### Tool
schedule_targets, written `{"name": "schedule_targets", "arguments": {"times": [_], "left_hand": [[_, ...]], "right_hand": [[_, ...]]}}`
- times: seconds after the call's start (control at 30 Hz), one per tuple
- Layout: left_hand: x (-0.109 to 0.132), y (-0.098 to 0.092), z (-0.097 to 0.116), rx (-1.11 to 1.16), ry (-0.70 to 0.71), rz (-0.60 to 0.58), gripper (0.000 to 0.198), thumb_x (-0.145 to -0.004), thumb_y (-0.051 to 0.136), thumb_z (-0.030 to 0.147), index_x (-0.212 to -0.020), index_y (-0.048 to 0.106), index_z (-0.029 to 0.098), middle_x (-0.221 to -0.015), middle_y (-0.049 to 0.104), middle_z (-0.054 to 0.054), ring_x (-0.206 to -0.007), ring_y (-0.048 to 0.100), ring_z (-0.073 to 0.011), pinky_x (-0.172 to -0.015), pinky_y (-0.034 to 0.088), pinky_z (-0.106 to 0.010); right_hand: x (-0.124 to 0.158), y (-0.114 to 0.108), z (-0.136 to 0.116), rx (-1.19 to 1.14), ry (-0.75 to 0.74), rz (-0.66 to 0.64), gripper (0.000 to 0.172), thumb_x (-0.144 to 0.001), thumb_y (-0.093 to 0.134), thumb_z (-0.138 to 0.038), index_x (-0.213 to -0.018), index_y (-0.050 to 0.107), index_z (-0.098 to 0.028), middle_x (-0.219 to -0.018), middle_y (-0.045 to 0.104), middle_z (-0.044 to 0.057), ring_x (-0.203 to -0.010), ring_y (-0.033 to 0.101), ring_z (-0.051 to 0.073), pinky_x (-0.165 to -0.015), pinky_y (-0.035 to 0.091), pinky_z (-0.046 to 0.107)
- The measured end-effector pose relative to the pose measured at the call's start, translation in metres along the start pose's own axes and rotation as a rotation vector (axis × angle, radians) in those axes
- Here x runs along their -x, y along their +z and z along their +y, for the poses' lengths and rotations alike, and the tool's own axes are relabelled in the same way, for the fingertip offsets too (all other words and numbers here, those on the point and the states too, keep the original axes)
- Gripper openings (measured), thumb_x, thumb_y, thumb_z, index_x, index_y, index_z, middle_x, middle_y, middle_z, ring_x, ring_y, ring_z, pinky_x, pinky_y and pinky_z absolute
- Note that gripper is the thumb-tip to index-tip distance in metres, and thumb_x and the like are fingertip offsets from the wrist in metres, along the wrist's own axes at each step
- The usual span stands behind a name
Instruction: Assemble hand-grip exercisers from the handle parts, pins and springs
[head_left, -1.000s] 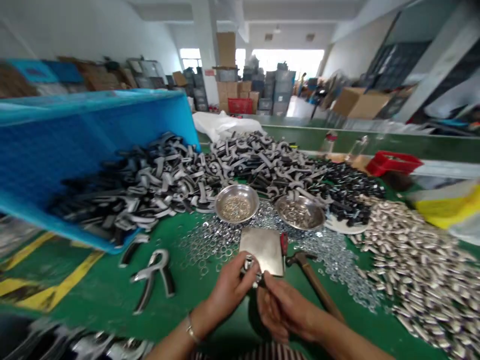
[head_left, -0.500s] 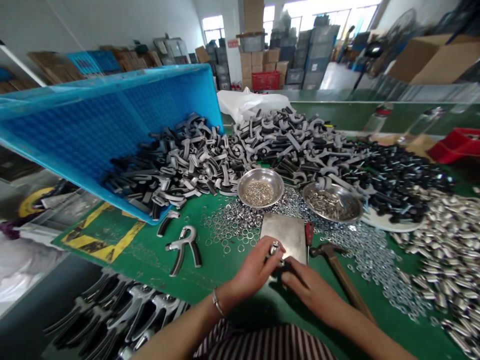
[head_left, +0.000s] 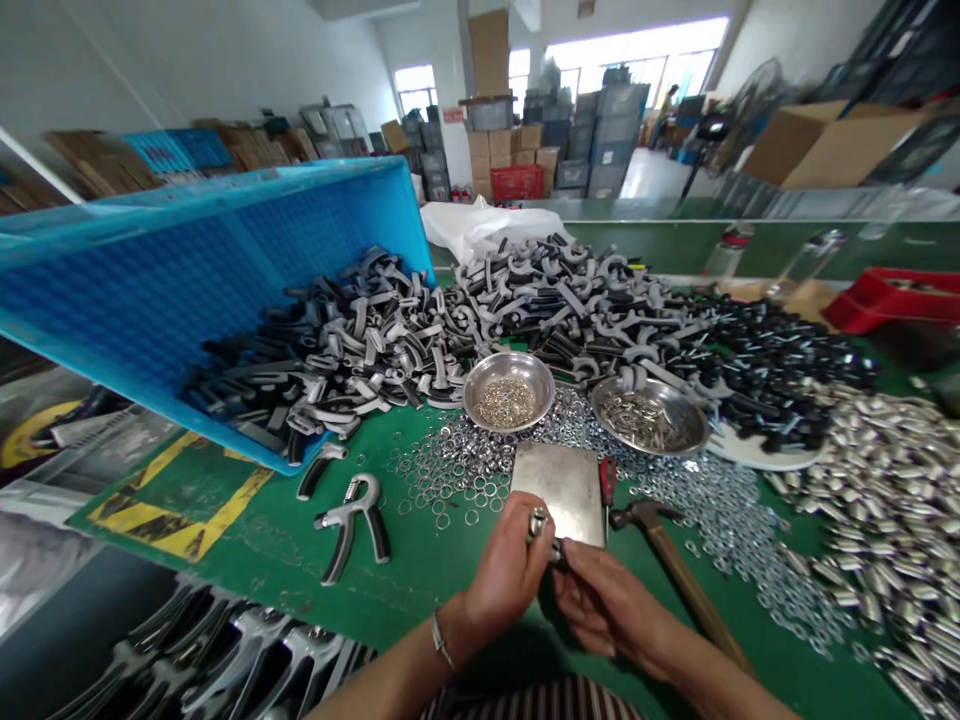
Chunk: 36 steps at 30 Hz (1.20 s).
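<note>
Left hand [head_left: 506,572]: curled shut, pinching a small metal fitting [head_left: 537,523]. Right hand [head_left: 607,612]: half-curled just below it, grip unclear. Steel plate [head_left: 559,492]: beside both, on the bench [head_left: 247,575].

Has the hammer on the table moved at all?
No: the hammer still lies just right of the metal plate, in the same spot; only the view has shifted.

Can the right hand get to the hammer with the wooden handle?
Probably yes. The right hand is right beside the hammer's wooden handle, and only green mat lies between them. Nothing blocks it, though it is working close to the small metal part in the left hand.
</note>
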<state>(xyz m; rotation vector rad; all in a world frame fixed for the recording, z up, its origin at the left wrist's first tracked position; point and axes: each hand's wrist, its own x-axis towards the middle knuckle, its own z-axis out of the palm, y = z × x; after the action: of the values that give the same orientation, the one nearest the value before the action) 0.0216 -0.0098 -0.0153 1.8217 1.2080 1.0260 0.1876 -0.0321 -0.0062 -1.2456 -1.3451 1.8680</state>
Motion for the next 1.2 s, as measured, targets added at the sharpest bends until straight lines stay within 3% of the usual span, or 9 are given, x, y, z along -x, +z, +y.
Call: {"name": "schedule_targets", "arguments": {"times": [0.07,0.2,0.27,0.4,0.5,0.63,0.8,0.97,1.2], "left_hand": [[0.000,-0.003,0.002,-0.020,0.076,-0.097,0.012,-0.099,0.043,0.025,-0.095,0.052,0.018,-0.100,0.056,-0.008,-0.093,0.055,-0.0177,-0.088,0.047,-0.032],[-0.021,-0.003,0.003,-0.144,0.060,-0.160,0.017,-0.101,0.037,0.028,-0.099,0.051,0.017,-0.098,0.056,-0.007,-0.090,0.056,-0.0179,-0.086,0.048,-0.032],[-0.044,0.002,-0.004,-0.310,0.094,-0.280,0.018,-0.101,0.038,0.028,-0.100,0.053,0.016,-0.100,0.057,-0.008,-0.091,0.056,-0.0195,-0.086,0.048,-0.034],[-0.098,0.010,-0.018,-0.666,0.246,-0.568,0.021,-0.096,0.050,0.033,-0.098,0.060,0.014,-0.106,0.059,-0.011,-0.103,0.055,-0.0256,-0.095,0.043,-0.040],[-0.136,0.019,-0.012,-0.771,0.298,-0.561,0.032,-0.091,0.058,0.044,-0.104,0.062,0.015,-0.109,0.059,-0.012,-0.104,0.053,-0.0276,-0.094,0.042,-0.042],[-0.191,0.054,0.016,-0.824,0.415,-0.469,0.020,-0.096,0.051,0.028,-0.104,0.067,0.019,-0.106,0.064,-0.010,-0.108,0.053,-0.0264,-0.096,0.041,-0.042],[-0.246,0.110,0.023,-0.907,0.381,-0.612,0.013,-0.085,0.060,0.010,-0.084,0.073,0.013,-0.094,0.072,-0.013,-0.100,0.062,-0.0258,-0.093,0.045,-0.039],[-0.250,0.120,0.011,-0.916,0.340,-0.630,0.016,-0.084,0.059,0.011,-0.089,0.074,0.012,-0.099,0.073,-0.015,-0.096,0.067,-0.0256,-0.093,0.047,-0.040],[-0.241,0.120,0.014,-0.841,0.266,-0.505,0.023,-0.096,0.051,0.027,-0.101,0.070,0.014,-0.100,0.073,-0.013,-0.091,0.069,-0.0245,-0.078,0.051,-0.033]], "right_hand": [[0.002,0.000,-0.001,-0.036,0.041,-0.105,0.055,-0.098,0.023,-0.066,-0.086,0.052,-0.021,-0.057,0.050,-0.005,-0.037,0.032,0.010,-0.038,0.030,0.022],[0.000,-0.009,-0.003,0.468,-0.137,0.135,0.044,-0.100,0.037,-0.056,-0.094,0.060,-0.019,-0.084,0.069,0.007,-0.071,0.062,0.019,-0.066,0.045,0.028],[-0.003,-0.015,0.000,0.646,-0.096,0.192,0.040,-0.101,0.036,-0.050,-0.099,0.061,-0.018,-0.090,0.071,0.010,-0.081,0.066,0.023,-0.075,0.045,0.032],[0.002,-0.034,0.012,0.825,-0.054,0.204,0.033,-0.101,0.039,-0.043,-0.092,0.060,-0.020,-0.090,0.071,0.010,-0.083,0.067,0.024,-0.077,0.045,0.033],[0.023,-0.055,0.021,0.785,-0.091,0.243,0.033,-0.101,0.037,-0.043,-0.088,0.059,-0.022,-0.087,0.070,0.006,-0.083,0.065,0.022,-0.077,0.046,0.032],[0.055,-0.079,0.031,0.625,-0.069,0.304,0.040,-0.102,0.033,-0.047,-0.084,0.060,-0.024,-0.075,0.067,0.002,-0.073,0.065,0.020,-0.071,0.049,0.029],[0.078,-0.098,0.055,0.661,-0.126,0.493,0.035,-0.099,0.038,-0.048,-0.090,0.064,-0.027,-0.086,0.072,0.006,-0.079,0.070,0.022,-0.076,0.056,0.032],[0.093,-0.108,0.093,0.932,-0.180,0.684,0.032,-0.092,0.054,-0.048,-0.113,0.064,-0.027,-0.107,0.069,0.011,-0.099,0.069,0.028,-0.088,0.057,0.042],[0.076,-0.104,0.086,0.931,-0.065,0.607,0.034,-0.095,0.046,-0.045,-0.118,0.056,-0.022,-0.111,0.065,0.012,-0.099,0.069,0.027,-0.088,0.055,0.042]]}}
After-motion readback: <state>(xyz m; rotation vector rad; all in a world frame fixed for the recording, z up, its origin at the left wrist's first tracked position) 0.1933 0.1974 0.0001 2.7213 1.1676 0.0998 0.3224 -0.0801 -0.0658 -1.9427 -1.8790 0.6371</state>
